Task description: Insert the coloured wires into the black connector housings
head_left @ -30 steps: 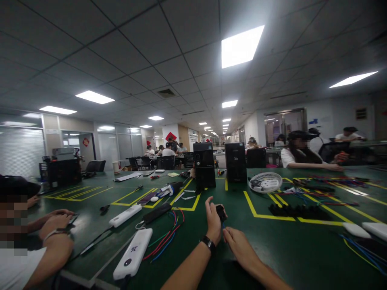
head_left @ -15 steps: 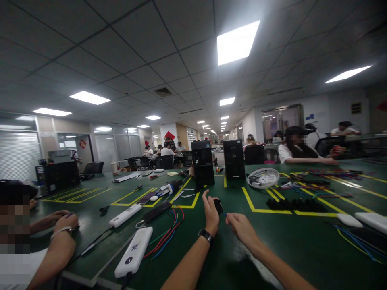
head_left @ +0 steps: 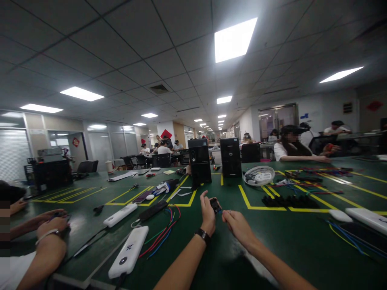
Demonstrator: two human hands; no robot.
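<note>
In the head view my left hand (head_left: pixel 208 213) is closed around a small black box-shaped part (head_left: pixel 215 204), held up over the green table. Its thumb and fingers rise beside the part, and a dark band circles the wrist. Close on the right, my right hand (head_left: pixel 237 223) has thumb and forefinger pinched together. A tiny bit of blue (head_left: pixel 220 212) shows between its fingertips and the black part. Too little of it is visible to tell what the right fingers hold.
Two black boxes (head_left: pixel 200 161) stand upright beyond my hands. A white basket (head_left: pixel 259 175) and a row of black parts (head_left: pixel 290 202) lie right. Loose wires (head_left: pixel 165 231) and white power banks (head_left: pixel 128 251) lie left. A co-worker's hands (head_left: pixel 53 225) are at far left.
My view has turned slightly, so the scene sits further left. The black part is tilted so more of its face shows. Both hands stay close together, left still holding the part.
</note>
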